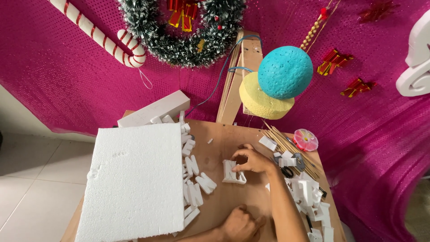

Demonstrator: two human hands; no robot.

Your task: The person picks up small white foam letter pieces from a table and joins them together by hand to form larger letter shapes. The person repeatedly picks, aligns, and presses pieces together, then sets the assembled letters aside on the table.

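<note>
Wooden bench (224, 143) fills the middle of the view, and at its near edge the left hand (239, 224) rests curled in a loose fist on the bare wood, holding nothing that shows. Just beyond it the right hand (255, 161) reaches in from the right, its grip closed lightly by the fingertips on a white foam letter (233, 172) that stands on the bench centre. Left of that lie more cut foam letters (197, 183) beside a large white foam sheet (136, 179). To the right sit foam offcuts (309, 192), scissors (289, 169) and wooden skewers (286, 145). Farther back hang a teal foam ball (285, 71) and a yellow foam disc (262, 101) against a magenta cloth (67, 76), with a tinsel wreath (179, 31) and a candy cane (103, 38).
</note>
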